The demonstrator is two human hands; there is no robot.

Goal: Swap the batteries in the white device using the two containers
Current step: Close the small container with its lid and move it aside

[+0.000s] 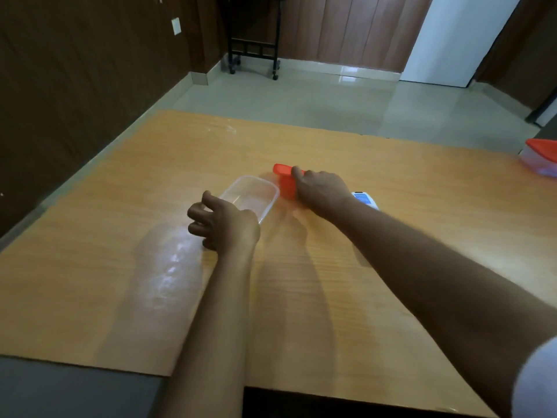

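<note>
- The clear container (251,196) sits lidless near the middle of the wooden worktop (391,236), and nothing is visible inside it.
- The left hand (221,220) rests at the near end of the clear container, its grip loosely curled with fingers apart; whether it clasps the rim cannot be told.
- Just right of the clear container, the right hand (321,188) has its grip clamped on the red lid (283,179).
- The white device (364,200) lies right of the clear container, partly hidden behind the right wrist.
- A second container (541,156), red-lidded, stands far right of the clear container at the worktop's edge.
</note>
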